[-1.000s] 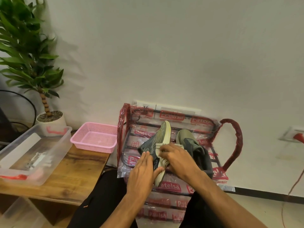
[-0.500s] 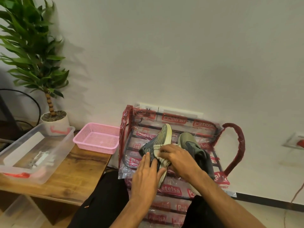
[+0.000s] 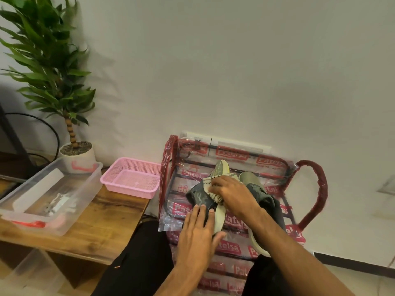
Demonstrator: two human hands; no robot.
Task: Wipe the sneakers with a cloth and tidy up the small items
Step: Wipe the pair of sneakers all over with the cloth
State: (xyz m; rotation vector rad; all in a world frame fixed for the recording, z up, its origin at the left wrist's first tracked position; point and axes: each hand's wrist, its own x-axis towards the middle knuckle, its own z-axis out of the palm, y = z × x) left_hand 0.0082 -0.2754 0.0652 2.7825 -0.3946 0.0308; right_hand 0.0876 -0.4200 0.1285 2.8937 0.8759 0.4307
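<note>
The sneaker (image 3: 201, 197) I am wiping lies tipped on its side, pale sole facing right, on a red frame wrapped in printed plastic (image 3: 310, 201) that stands against the wall. The cream cloth (image 3: 207, 183) sits bunched on its dark upper. My right grip (image 3: 233, 193) has its fingers curled over the cloth and presses it onto the shoe. My left grip (image 3: 198, 229) is spread flat, fingers straight against the sneaker's heel side, thumb lying by the edge of the sole. The second sneaker (image 3: 263, 195) rests just beside the first, to its right, partly under my right forearm. To the left, a wooden desk (image 3: 102, 221) carries a pink basket (image 3: 130, 180) and a clear plastic box (image 3: 42, 201) with red clips. A potted plant (image 3: 79, 154) stands behind the box.
</note>
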